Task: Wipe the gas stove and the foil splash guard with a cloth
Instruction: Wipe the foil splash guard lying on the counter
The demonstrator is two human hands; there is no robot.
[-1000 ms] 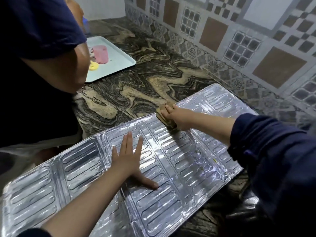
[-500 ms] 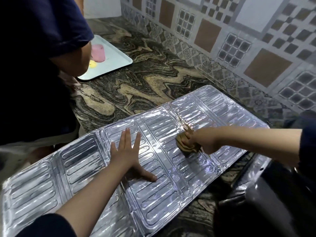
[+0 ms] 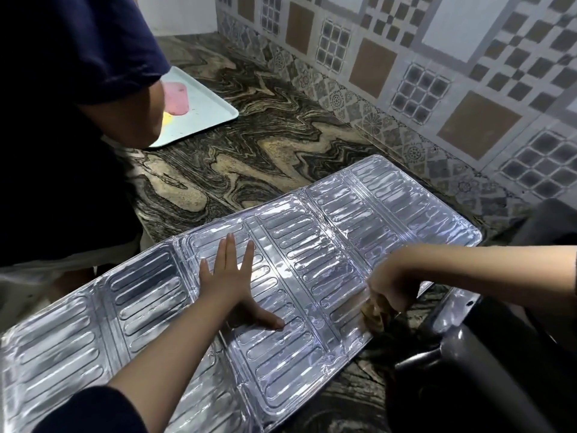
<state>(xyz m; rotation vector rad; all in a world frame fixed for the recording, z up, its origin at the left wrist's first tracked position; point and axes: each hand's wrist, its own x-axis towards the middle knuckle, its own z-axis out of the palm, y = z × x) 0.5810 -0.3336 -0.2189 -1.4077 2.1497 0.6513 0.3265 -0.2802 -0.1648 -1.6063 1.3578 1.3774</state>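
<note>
The foil splash guard (image 3: 312,276) lies flat across the counter's (image 3: 249,157) front edge. The left hand (image 3: 231,276), fingers spread, presses its middle to keep it from sliding. The right hand (image 3: 387,289) pinches the cloth (image 3: 376,315) at its near edge, rubbing.

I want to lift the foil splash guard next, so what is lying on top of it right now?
On the foil splash guard, the left hand presses flat and the right hand grips the cloth at its near edge. Anything beneath them is hidden.
</note>
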